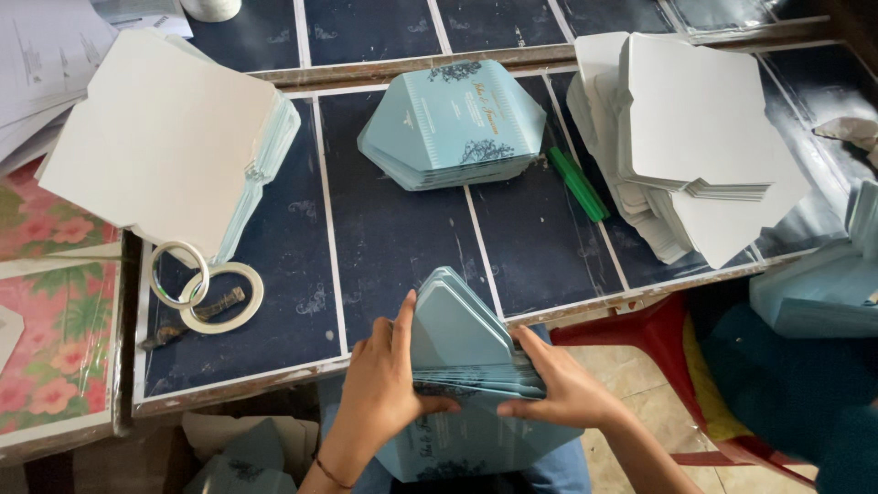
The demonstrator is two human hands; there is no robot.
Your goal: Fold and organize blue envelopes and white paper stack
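Both my hands grip a thick bundle of light blue folded cards (462, 338), held on edge at the near rim of the dark blue table (393, 238). My left hand (389, 384) clasps the bundle's left side, thumb raised along it. On the right side, my right hand (562, 389) holds the lower edge. One more blue card with dark floral print (457, 448) lies flat under the bundle, on my lap. A neat pile of the same printed blue cards (453, 123) rests at the table's middle.
A stack of white-backed sheets (169, 137) lies at the left, another white stack (695, 137) at the right. Two tape rolls (206, 285) and a green marker (578, 183) sit on the table. Red plastic stool (658, 334) and more blue cards (823, 288) at right.
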